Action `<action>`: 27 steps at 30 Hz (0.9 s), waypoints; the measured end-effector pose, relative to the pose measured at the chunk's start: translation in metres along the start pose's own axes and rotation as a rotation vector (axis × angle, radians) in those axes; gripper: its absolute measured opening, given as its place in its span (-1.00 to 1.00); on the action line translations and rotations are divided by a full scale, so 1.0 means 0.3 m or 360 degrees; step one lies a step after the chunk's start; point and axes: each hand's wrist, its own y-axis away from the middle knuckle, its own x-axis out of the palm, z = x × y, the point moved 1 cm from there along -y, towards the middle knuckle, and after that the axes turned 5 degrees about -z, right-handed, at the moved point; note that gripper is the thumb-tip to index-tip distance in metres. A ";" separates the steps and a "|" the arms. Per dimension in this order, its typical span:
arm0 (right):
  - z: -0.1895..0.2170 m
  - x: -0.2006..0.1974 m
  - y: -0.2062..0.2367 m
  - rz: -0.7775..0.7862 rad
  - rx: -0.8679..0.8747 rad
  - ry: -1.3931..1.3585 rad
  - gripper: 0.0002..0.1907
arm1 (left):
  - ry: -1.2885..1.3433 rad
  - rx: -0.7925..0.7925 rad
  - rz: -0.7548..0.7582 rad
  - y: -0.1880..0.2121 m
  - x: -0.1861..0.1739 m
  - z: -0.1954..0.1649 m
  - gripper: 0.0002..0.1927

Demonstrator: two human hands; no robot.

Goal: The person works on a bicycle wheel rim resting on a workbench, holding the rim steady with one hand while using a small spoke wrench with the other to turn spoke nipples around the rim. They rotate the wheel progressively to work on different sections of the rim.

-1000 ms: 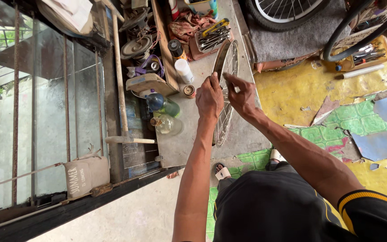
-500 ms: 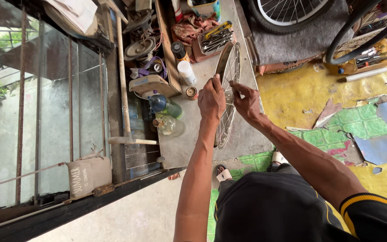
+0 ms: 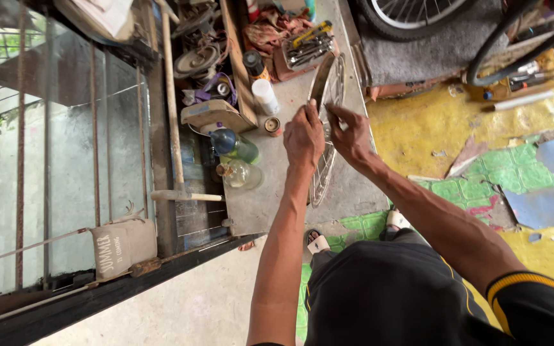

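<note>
Hands: left hand (image 3: 303,134) gripping one spoked wheel rim (image 3: 326,128); right hand (image 3: 352,133) pinching spoke.

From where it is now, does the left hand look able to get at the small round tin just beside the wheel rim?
Probably yes: the left hand on the wheel rim is close to the small tin, with bare bench between them.

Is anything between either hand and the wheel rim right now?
Nothing visible. The left hand grips the wheel rim at its edge, and the right hand touches it from the other side. The cans and bottles stand apart to the left on the bench.
</note>
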 end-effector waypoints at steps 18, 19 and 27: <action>0.010 0.004 -0.004 -0.0183 -0.0271 -0.0132 -0.83 | 0.0010 -0.0236 0.0148 -0.003 -0.013 -0.003 -0.47; 0.006 -0.002 0.001 -0.0127 -0.0149 -0.0154 -0.82 | 0.0010 -0.0268 0.0161 -0.003 -0.014 -0.006 -0.47; 0.009 0.001 -0.022 -0.0135 -0.0125 -0.0071 -0.84 | 0.0037 -0.0231 0.0111 -0.004 0.002 -0.004 -0.49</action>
